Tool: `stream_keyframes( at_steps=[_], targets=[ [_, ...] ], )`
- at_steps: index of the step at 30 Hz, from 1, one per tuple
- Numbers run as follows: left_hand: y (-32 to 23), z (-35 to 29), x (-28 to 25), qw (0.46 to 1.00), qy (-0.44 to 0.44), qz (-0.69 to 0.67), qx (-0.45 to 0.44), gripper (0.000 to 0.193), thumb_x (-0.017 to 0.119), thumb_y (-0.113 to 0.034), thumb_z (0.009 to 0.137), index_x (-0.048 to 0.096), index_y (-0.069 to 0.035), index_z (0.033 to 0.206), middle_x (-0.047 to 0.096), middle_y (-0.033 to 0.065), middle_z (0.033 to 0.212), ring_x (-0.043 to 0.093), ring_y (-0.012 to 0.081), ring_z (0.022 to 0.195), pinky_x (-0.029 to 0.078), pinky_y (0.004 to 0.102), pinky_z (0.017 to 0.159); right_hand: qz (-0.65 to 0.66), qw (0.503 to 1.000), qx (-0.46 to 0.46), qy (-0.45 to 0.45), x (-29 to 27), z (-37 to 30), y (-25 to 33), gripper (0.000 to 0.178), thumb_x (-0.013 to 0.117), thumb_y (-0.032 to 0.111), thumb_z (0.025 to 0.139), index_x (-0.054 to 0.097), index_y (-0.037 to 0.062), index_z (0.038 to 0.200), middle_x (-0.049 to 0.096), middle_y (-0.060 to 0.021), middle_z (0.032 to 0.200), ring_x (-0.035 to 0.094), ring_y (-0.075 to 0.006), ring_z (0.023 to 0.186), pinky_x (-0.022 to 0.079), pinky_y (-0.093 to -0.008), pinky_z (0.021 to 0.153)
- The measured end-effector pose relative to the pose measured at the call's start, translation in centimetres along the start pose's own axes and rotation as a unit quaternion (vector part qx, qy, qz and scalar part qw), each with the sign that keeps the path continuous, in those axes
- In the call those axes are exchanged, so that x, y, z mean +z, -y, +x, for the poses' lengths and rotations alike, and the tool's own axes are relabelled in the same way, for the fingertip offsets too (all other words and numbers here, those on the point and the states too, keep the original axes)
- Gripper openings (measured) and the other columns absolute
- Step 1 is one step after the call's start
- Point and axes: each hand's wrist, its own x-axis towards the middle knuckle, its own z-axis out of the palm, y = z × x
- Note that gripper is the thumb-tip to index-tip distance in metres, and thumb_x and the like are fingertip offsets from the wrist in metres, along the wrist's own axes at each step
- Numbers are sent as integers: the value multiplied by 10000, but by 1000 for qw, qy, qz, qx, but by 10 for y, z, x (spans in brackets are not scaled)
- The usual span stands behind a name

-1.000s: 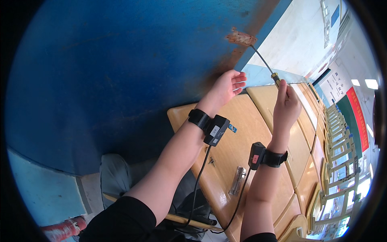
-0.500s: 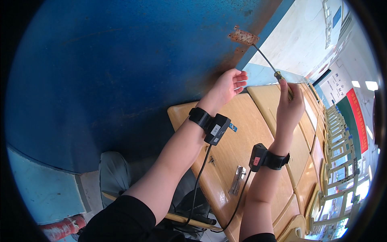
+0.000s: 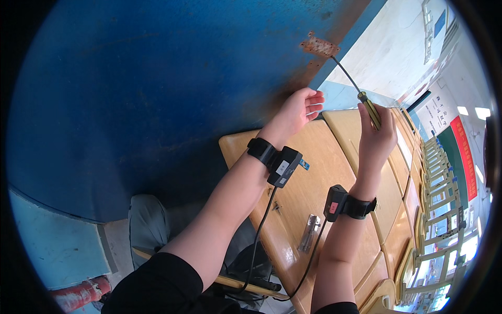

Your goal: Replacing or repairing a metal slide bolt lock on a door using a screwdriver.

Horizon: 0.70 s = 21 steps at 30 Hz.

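Over the last second the right hand (image 3: 378, 137) has turned on the screwdriver handle (image 3: 369, 111) and slipped back toward its near end. The fist that covered most of it has loosened: the thumb (image 3: 362, 112) now lies along the left side, the fingers (image 3: 386, 113) on the right, and much more of the yellowish handle shows between them

Head view: fisheye (left of pair), looking down past near forearms (image 3: 227, 199) toward blue panel (image 3: 157, 99).
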Motion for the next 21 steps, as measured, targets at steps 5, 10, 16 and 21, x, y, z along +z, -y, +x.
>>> stream_keyframes(
  at_steps=[5, 10, 16, 21],
  targets=[
    [1, 3, -2, 1000, 7, 2, 1, 190, 550, -227, 917, 640, -88, 1010, 670, 39, 997, 601, 177, 928, 459, 330, 821, -1, 999, 20, -46, 11, -5, 0, 262, 784, 236, 822, 685, 9, 906, 671, -89, 751, 617, -184, 618, 467, -281, 581],
    [0, 2, 0, 1000, -9, 10, -5, 186, 548, -225, 916, 637, -86, 1000, 673, 42, 995, 602, 177, 927, 458, 329, 823, 169, 973, 149, -49, 18, -1, 0, 292, 745, 291, 870, 678, 8, 884, 593, 20, 651, 492, -48, 516, 347, -203, 465],
    [1, 1, 0, 1000, -10, 3, 0, 187, 548, -225, 916, 637, -81, 995, 673, 50, 994, 601, 183, 931, 458, 332, 825, 460, 795, 386, 89, 4, 1, -9, 231, 699, 251, 911, 593, 55, 849, 410, 69, 533, 279, 15, 429, 154, -199, 408],
    [0, 0, 0, 1000, -13, 3, -2, 190, 547, -227, 919, 638, -78, 994, 673, 53, 997, 601, 185, 935, 457, 333, 831, 437, 824, 350, 93, -4, 5, -7, 190, 714, 180, 897, 567, 60, 918, 469, 48, 577, 369, -12, 476, 240, -194, 440]
  ],
)
